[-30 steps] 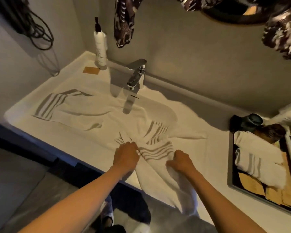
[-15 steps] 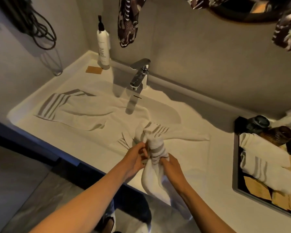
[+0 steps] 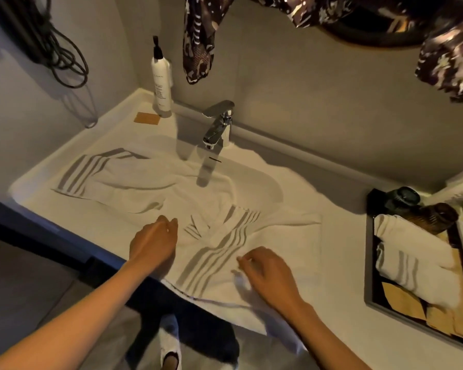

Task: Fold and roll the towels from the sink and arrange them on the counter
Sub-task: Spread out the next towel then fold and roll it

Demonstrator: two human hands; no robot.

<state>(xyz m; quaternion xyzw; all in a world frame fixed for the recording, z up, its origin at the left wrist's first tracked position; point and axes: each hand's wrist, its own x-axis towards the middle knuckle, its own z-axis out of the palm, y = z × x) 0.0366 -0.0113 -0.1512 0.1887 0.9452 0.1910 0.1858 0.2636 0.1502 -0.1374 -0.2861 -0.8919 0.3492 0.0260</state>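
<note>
Dim bathroom, white counter (image 3: 72,225) against grey wall. Striped towel (image 3: 225,257) spread flat at counter's front edge, its lower hem hanging over. Left hand (image 3: 153,243) hovers at towel's left edge, fingers loosely curled, holding nothing. Right hand (image 3: 269,273) over towel's right part, fingers relaxed, empty. Second striped towel (image 3: 112,180) lies toward left end. Faucet (image 3: 218,125) at back edge. Pump bottle (image 3: 161,81) in back left corner; label print unreadable. Tray (image 3: 370,263) at right end holds rolled towels (image 3: 417,260).

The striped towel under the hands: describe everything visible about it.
The striped towel is white, soft-looking cloth with grey stripes, lying rumpled and spread on the counter's front, one edge hanging over it. The right hand rests on it; the left hand hovers at its left side, contact unclear. It adjoins another towel lying by the sink.
</note>
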